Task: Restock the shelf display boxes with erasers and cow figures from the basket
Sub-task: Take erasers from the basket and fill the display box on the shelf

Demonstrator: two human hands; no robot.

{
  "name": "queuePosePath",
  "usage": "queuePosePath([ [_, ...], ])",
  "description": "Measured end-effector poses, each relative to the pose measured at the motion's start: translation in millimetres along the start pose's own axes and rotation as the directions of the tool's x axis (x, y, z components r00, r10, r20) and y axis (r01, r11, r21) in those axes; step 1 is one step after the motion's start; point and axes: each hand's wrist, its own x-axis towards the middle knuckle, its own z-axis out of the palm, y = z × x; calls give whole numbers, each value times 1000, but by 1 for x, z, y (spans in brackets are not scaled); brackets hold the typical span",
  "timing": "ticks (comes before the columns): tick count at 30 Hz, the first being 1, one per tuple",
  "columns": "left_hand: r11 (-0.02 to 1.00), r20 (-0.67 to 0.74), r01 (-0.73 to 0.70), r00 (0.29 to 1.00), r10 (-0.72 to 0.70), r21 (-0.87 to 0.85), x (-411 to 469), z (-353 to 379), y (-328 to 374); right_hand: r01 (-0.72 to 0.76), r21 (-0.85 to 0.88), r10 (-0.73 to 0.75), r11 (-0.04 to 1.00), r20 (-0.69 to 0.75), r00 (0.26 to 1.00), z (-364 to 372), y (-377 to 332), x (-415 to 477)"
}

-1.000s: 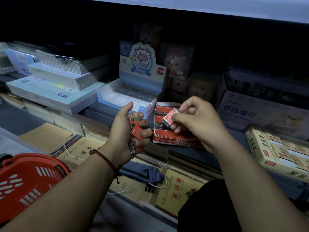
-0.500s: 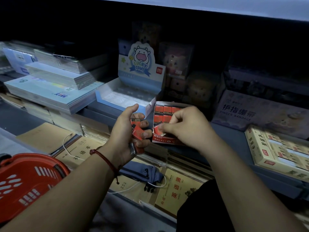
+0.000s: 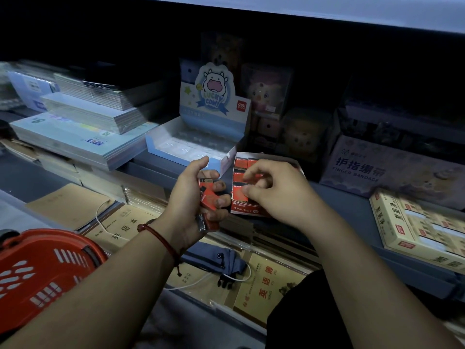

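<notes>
L hand point(image 3: 193, 197) grips a small stack of red paper-wrapped erasers point(image 3: 206, 195), thumb up, fingers curled round them; top wrapper reads "2B". Thin red string bracelet point(image 3: 161, 238) on that wrist. Nearest the cam, bottom L: red plastic slotted basket point(image 3: 37, 273), contents not visible. Beyond it, on the lower shelf, tan paper exercise books point(image 3: 125, 227) marked "英语本" and, further R, "英语簿"; a dark blue fabric pouch point(image 3: 214, 258) w/ white cord lies across them. Next shelf up: R hand point(image 3: 274, 195), fingers curled, tips down on the erasers inside the red cardboard display box point(image 3: 241, 210). It's blurred, so can't tell if it pinches one or just presses. Box front reads "M&G"; it sits just R of the L hand. Far R, cream cardboard boxes point(image 3: 422, 230) w/ red labels, text too blurred to read. Just behind & L of the red box: light blue cardboard display box point(image 3: 161, 147), header card w/ cartoon cow, "LUCKY COW!" and a red "deli" logo; clear-wrapped pcs inside, too dim to ID. L of that, stacks of pale blue notebooks point(image 3: 83, 137). To the R, a lilac cardboard box point(image 3: 364, 167): "护指绷带 / FINGER BANDAGE". Back of shelf is dark.
</notes>
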Motion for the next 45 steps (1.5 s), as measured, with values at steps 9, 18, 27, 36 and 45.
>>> queuePosePath([
  [9,1000,10,8,1000,-8,3,0,-2,-1,14,38,-14,999,8,1000,1,3,0],
  [18,990,75,-55,996,45,132,-3,1,3,309,106,-308,945,-29,951,20,-25,-11],
  [27,932,219,-102,975,25,349,-10,0,11,264,161,-271,951,22,962,24,-30,-6],
  [36,971,49,-68,997,59,228,-8,-1,11,31,568,77,822,-166,983,-20,-13,-1],
  [45,959,8,-50,999,50,279,-3,3,2,-223,55,223,973,-5,975,-27,4,-4],
])
